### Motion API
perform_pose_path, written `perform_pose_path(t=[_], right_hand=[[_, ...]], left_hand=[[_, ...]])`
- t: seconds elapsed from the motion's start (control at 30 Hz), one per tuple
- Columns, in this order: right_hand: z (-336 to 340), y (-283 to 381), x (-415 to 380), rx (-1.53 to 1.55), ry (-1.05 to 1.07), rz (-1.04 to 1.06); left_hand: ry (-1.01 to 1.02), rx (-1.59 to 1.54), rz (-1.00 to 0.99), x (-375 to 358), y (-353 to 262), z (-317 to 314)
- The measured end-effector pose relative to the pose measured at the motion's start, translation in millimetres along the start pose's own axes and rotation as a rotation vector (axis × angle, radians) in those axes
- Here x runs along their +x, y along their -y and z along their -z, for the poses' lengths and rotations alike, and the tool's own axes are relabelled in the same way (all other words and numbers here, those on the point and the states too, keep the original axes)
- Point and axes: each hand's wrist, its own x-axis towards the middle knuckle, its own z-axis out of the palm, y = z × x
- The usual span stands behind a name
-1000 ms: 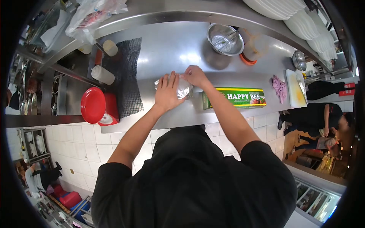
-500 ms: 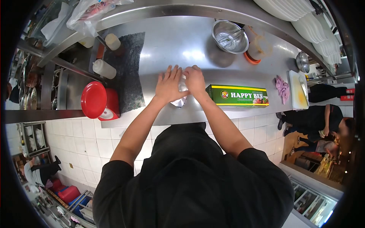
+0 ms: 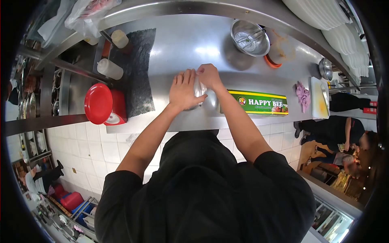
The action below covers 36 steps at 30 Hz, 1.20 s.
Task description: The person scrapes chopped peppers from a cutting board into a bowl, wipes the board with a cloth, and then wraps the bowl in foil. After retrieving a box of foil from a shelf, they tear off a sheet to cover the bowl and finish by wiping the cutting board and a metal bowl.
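A clear, shiny plastic-wrapped bundle (image 3: 199, 88) lies on the steel worktop; my hands cover much of it, so its contents are hidden. My left hand (image 3: 184, 90) rests flat along its left side, fingers stretched out and thumb reaching across the near end. At the far right end, my right hand (image 3: 209, 77) is closed, its fingers curled on the plastic's edge. Just right of my right forearm sits a long green and yellow box (image 3: 259, 102) marked HAPPY BEE.
On the left stand a red scale (image 3: 106, 104), a white squeeze bottle (image 3: 110, 69) and a dark mesh mat (image 3: 139, 73). A steel bowl (image 3: 259, 45) with a whisk is at the back. Farther right are a pink cloth (image 3: 302, 96) and a cutting board (image 3: 319, 99).
My right hand has curled tighter and shifted slightly away from me at the bundle's far end. My left hand's fingers have drawn closer together. The view has moved a little.
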Motion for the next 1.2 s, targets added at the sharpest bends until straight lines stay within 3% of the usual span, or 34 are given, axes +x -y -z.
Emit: perform_pose_path(t=[0.07,0.13,0.17,0.27,0.37,0.4,0.47,0.6,0.67,0.83,0.97,1.03,1.07,1.13,1.2], right_hand=[[-2,-13,15,0.034,0.059,-0.051],[3,-24,27,0.466,0.34,-0.35],[6,-21,26,0.464,0.332,-0.342],[14,-7,21,0.366,0.301,-0.183],[17,-11,6,0.263,0.051,-0.079],[21,-5,-4,0.262,0.061,-0.077],[25,5,-23,0.054,-0.114,0.042],[3,13,-42,-0.04,-0.184,0.258],[-10,11,-43,-0.067,-0.255,0.295],[-14,11,-36,-0.112,-0.161,0.058],[-10,1,-11,-0.066,-0.059,0.029],[-2,-13,12,0.09,0.284,-0.125],[-2,-13,7,0.094,0.282,-0.125],[1,-15,4,-0.089,0.042,-0.016],[10,-4,-9,0.022,-0.081,-0.025]], left_hand=[[0.023,-0.008,0.034,-1,-4,2],[0.087,-0.021,0.099,0,-10,8],[0.078,-0.019,0.093,-2,-14,4],[-0.003,-0.036,0.189,-6,-21,-5],[0.075,-0.094,0.331,-17,-32,6],[0.076,-0.095,0.341,-18,-31,13],[0.026,-0.048,0.152,-18,-25,23],[0.07,-0.056,0.036,-8,-1,-5],[-0.047,-0.006,-0.02,-12,2,-10],[-0.053,-0.011,-0.001,-16,-5,-10],[-0.064,0.026,0.031,-13,-10,-13],[-0.092,0.043,0.105,-15,-20,-18],[-0.112,0.054,0.18,-19,-29,-18],[-0.078,0.037,0.272,-23,-41,-14],[-0.044,0.01,0.375,-23,-47,3]])
